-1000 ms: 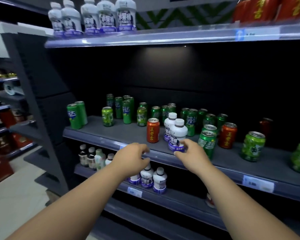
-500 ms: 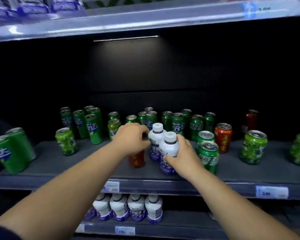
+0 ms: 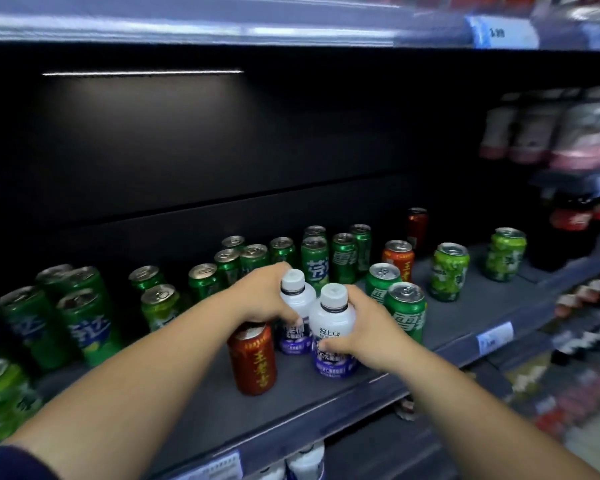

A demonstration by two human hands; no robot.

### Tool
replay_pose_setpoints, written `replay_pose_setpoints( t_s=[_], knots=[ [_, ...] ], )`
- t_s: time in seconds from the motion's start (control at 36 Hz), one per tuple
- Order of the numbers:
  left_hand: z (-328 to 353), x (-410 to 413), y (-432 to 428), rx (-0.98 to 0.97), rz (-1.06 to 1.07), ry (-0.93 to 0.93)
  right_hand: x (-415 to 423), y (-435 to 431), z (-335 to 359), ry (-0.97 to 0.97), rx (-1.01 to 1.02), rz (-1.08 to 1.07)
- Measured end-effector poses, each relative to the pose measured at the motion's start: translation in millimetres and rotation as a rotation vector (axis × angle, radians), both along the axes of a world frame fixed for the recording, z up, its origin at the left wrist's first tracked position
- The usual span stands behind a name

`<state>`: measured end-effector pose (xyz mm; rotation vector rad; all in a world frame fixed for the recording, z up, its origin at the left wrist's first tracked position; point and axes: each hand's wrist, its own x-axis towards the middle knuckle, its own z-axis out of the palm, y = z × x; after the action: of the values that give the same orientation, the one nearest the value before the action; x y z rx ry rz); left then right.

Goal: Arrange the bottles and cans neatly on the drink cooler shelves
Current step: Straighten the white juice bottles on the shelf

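Observation:
Two white bottles with purple labels stand side by side near the front of the grey middle shelf [image 3: 471,313]. My left hand [image 3: 262,296] wraps around the rear white bottle [image 3: 296,306] from the left. My right hand [image 3: 368,327] grips the front white bottle [image 3: 331,327] from the right. A red can [image 3: 253,358] stands just below my left hand, touching the bottles' left side. Green cans [image 3: 406,310] stand close to my right hand.
Several green cans [image 3: 87,323] fill the shelf's left and back; a red can [image 3: 398,258] and light green cans [image 3: 449,271] stand to the right. Dark bottles [image 3: 572,220] sit at far right. More white bottles [image 3: 305,462] show on the shelf below. A shelf edge [image 3: 222,26] runs overhead.
The view has swung right and closer to the shelf. My left hand has closed around the rear white bottle; my right hand keeps its hold on the front one.

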<state>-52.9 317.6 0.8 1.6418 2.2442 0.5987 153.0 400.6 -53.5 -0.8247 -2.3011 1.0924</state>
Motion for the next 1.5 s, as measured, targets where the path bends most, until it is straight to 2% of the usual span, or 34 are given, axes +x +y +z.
replay_pose_setpoints(
  t_s=[0.14,0.25,0.58,0.78,0.92,1.28,1.5],
  knots=[
    [6,-2,-4,0.114,0.018,-0.037,9,2,21,0.063,-0.043,-0.017],
    [40,1,-21,0.212,0.011,-0.075,19,8,59,0.132,-0.028,0.020],
    [162,68,-107,0.537,0.110,-0.155,47,-9,200,0.348,0.076,0.349],
    [210,118,-149,0.720,0.205,-0.125,66,-32,252,0.440,0.128,0.468],
    [243,140,-166,0.790,0.264,-0.110,74,-45,283,0.539,0.090,0.506],
    [349,137,-147,0.983,0.316,-0.010,45,-40,392,0.714,0.141,0.508],
    [374,91,-109,1.054,0.401,0.050,-18,-20,426,0.769,0.209,0.376]
  ],
)
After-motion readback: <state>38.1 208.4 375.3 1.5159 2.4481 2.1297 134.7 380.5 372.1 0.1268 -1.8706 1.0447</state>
